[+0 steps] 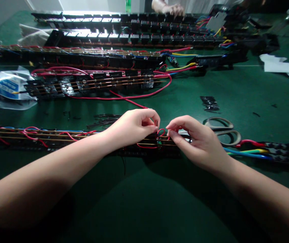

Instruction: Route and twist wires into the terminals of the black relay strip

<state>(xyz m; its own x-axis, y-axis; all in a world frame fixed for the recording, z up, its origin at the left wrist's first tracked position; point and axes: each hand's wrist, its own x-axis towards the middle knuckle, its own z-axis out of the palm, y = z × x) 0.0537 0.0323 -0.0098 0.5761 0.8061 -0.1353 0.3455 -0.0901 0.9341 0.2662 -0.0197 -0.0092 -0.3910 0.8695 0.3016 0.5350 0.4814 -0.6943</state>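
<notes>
A long black strip assembly (58, 137) with brass-coloured rods and red wires lies across the table in front of me. Over its middle, the thumb and fingers of my left hand (136, 126) are pinched together. A thin dark bit shows at those fingertips, too small to name. Just to the right, my right hand (197, 138) is closed in a pinch on a short red wire (169, 137) above the rods. Between the two hands a small red wire loop (161, 132) stands up. Scissors (226, 130) lie behind my right hand, their blades partly hidden by it.
Black cable ties lie in a bundle (209, 103) and a loose pile (105, 119). Another strip (91, 82) with long red wires lies beyond, near a plastic bag (9, 88). Several more strips fill the back, where another person's hand (171, 8) rests. White paper (282, 65) lies right.
</notes>
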